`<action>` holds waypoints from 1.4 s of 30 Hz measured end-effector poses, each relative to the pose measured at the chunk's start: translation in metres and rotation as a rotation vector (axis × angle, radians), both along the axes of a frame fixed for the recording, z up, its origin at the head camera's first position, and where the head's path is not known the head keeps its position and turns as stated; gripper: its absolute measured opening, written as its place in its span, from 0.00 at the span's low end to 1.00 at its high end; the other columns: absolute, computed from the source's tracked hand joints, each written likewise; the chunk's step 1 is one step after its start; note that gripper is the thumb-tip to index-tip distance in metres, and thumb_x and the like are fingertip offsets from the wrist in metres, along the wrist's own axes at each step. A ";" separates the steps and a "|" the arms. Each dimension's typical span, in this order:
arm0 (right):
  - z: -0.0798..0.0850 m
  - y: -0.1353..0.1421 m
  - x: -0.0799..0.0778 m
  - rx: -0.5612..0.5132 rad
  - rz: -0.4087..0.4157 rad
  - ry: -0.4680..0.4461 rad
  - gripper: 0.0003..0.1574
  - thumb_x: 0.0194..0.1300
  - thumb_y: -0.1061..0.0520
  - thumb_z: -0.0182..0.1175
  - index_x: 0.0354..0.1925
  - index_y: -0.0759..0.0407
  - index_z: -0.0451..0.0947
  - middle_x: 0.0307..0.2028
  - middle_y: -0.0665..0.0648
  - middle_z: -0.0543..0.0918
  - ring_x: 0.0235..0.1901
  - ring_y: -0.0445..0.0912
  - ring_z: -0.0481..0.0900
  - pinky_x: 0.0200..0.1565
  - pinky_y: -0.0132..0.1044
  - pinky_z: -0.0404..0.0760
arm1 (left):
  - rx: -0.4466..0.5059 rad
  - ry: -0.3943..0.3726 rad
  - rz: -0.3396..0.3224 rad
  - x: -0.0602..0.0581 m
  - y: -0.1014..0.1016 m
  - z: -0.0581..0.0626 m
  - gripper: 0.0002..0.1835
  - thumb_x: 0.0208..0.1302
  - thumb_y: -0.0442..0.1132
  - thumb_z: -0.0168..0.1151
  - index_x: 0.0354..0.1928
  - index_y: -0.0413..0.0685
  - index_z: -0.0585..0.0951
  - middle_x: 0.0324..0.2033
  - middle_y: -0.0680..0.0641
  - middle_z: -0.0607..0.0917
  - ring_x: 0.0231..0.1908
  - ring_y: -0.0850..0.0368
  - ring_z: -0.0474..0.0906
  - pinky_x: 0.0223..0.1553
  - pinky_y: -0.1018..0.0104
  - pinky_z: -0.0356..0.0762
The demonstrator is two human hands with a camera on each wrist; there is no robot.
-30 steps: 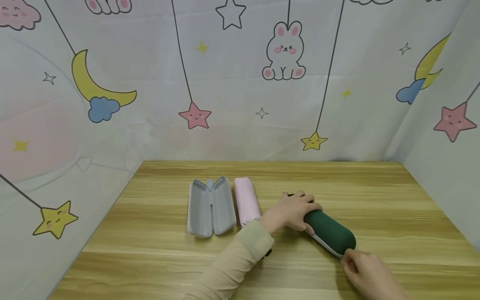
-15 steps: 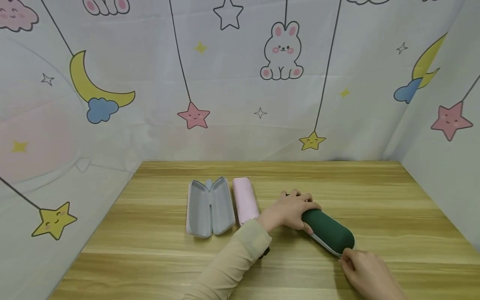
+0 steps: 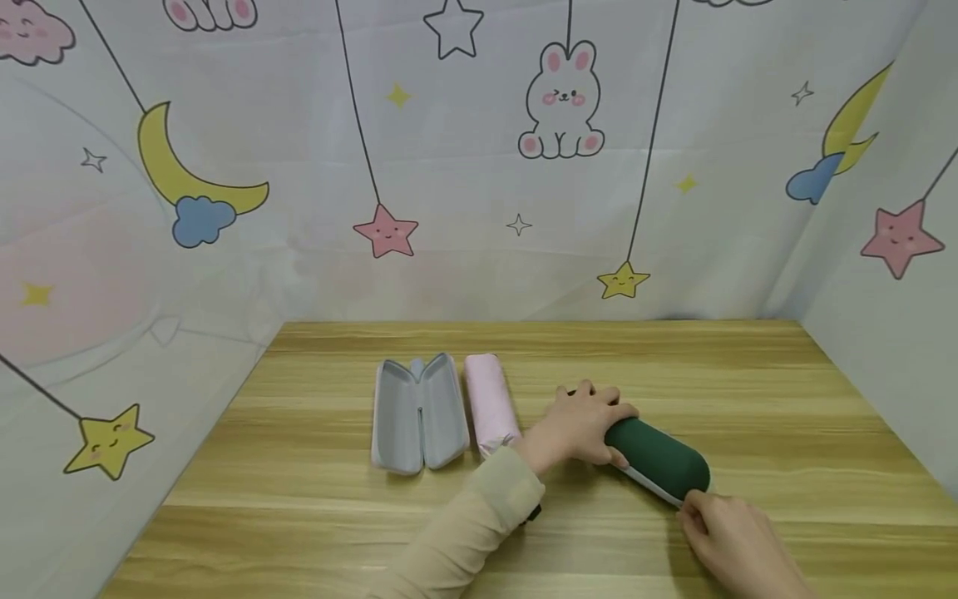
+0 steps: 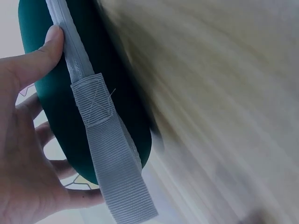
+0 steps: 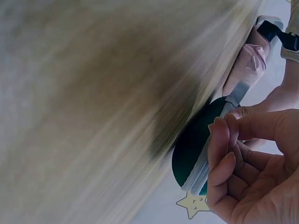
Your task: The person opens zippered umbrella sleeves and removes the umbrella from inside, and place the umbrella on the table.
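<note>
A dark green zip case (image 3: 662, 457) with a light grey zipper lies slantwise on the table, right of the middle. My left hand (image 3: 584, 424) grips its far end from above, fingers spread over the top. In the left wrist view, the thumb (image 4: 52, 44) presses beside the zipper (image 4: 77, 51), and a grey strap loop (image 4: 117, 163) sticks out from the end. At the case's near end my right hand (image 3: 737, 532) is pinched, thumb against forefinger. The right wrist view has these fingertips at the zipper line; they hide whatever they pinch.
Left of the hands, a pink case (image 3: 419, 428) lies spread open, its grey lining up. Beside it lies a pink wrapped bundle (image 3: 491, 403), partly behind my left forearm. A patterned cloth (image 3: 479, 274) hangs behind the wooden table (image 3: 284, 541) and at its sides.
</note>
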State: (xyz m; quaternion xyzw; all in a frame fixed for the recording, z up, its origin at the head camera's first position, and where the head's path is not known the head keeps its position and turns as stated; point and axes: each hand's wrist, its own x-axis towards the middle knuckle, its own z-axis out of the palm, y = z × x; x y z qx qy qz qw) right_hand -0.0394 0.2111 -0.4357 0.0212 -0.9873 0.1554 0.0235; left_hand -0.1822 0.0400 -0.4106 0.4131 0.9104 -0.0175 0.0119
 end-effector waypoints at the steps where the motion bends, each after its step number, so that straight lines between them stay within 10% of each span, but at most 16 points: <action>1: 0.000 0.000 0.000 0.003 0.002 0.004 0.09 0.58 0.62 0.61 0.23 0.53 0.76 0.13 0.46 0.64 0.15 0.37 0.59 0.20 0.29 0.57 | 0.000 0.006 0.006 0.001 0.001 -0.001 0.37 0.54 0.68 0.61 0.67 0.76 0.66 0.58 0.60 0.72 0.59 0.52 0.69 0.57 0.44 0.70; 42: 0.005 -0.019 -0.012 0.051 0.030 0.029 0.14 0.59 0.65 0.58 0.19 0.53 0.71 0.13 0.47 0.65 0.15 0.40 0.62 0.19 0.32 0.59 | 0.044 -0.113 -0.065 -0.006 -0.022 0.006 0.35 0.60 0.51 0.65 0.69 0.72 0.64 0.63 0.57 0.72 0.60 0.56 0.67 0.53 0.56 0.69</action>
